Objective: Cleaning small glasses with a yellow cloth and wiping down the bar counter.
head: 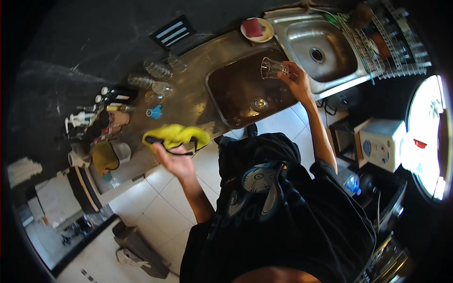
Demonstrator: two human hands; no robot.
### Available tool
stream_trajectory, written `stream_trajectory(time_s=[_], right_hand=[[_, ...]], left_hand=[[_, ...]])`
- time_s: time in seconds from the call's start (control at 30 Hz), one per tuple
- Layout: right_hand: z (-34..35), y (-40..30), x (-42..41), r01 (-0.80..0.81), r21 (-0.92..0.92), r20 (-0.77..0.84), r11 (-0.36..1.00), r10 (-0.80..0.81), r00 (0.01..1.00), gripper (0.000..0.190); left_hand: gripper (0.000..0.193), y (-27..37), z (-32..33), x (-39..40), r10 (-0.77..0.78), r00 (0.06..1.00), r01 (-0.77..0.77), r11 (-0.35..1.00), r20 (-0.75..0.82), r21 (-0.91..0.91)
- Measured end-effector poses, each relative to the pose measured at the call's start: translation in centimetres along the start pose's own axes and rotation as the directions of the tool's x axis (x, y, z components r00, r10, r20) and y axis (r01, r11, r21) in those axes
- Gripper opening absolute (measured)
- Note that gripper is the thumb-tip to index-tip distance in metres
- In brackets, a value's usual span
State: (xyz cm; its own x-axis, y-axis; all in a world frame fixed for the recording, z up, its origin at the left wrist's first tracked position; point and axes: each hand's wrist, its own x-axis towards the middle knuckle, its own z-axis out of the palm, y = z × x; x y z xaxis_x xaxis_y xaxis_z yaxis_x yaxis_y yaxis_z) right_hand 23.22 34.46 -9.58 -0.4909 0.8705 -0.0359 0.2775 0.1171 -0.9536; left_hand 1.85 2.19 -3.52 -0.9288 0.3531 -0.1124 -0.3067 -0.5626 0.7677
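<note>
My left hand (177, 164) is palm up with a yellow cloth (173, 136) with dark edging on its fingers, above the counter's front edge; part of the fingers is hidden by the cloth. A clear drinking glass (270, 68) is in my right hand (296, 79), gripped near its base, tilted on its side above a dark brown tray (233, 85). A round, shiny glass item (259, 104) lies in that tray near its front side.
Several clear glasses (158, 69) and a small blue cup (154, 111) stand on the counter (184, 99). Bottles (115, 95) line its left part. At the right are a steel sink (322, 46) and a dish rack (375, 46). A plate (267, 33) bears a dark red sponge or cloth (252, 27).
</note>
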Motion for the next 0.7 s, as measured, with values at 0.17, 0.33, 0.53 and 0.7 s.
stream_trajectory(time_s=[0.17, 0.33, 0.53, 0.7], right_hand=[[1.5, -10.8, -3.6, 0.190, 0.180, 0.241, 0.965, -0.231, 0.943, 0.048], [2.2, -17.1, -5.9, 0.540, 0.161, 0.309, 0.826, -0.561, 0.768, 0.054], [1.6, -16.5, -8.0, -0.028, 0.497, 0.364, 0.868, -0.179, 0.914, 0.041], [0.3, -16.9, -6.9, -0.017, -0.083, 0.474, 0.996, 0.055, 0.879, 0.044]], left_hand=[[0.043, -2.7, 6.3, -0.9, -0.054, 0.927, -0.007, 0.987, 0.370, 0.160], [0.054, -0.5, 13.6, -3.8, -0.092, 0.852, -0.202, 0.850, 0.515, 0.487], [0.070, -1.0, 14.4, -5.2, -0.030, 0.684, -0.453, 0.765, 0.729, 0.457], [0.072, -2.5, 12.7, -5.9, -0.152, 0.754, -0.233, 0.848, 0.639, 0.476]])
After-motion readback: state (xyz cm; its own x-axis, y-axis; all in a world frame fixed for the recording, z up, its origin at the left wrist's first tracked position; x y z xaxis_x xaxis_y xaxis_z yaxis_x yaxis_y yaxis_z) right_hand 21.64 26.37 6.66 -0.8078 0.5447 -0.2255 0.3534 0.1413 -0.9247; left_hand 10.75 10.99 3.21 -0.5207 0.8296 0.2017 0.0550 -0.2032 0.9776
